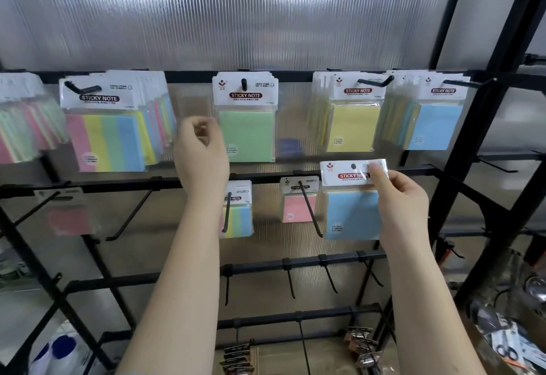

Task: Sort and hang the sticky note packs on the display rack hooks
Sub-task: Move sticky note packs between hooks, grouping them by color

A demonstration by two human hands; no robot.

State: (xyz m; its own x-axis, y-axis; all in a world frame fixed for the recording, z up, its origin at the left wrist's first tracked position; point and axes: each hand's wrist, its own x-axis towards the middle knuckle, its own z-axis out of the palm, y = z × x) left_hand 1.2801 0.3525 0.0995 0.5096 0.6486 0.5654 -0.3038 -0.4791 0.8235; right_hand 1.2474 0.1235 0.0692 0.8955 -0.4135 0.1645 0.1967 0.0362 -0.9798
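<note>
The right hand pinches a blue sticky note pack by the top right corner of its white card, thumb in front. The pack is in the air in front of the middle bar of the black rack, not on a hook.

The left hand is up between the rainbow packs and the green packs. Its fingers are curled in and seem to hold nothing.

On the top bar, yellow packs and more blue packs hang on hooks. Below, a pink pack hangs on a long hook.

A brown box at the bottom right has packets of scissors in it.
</note>
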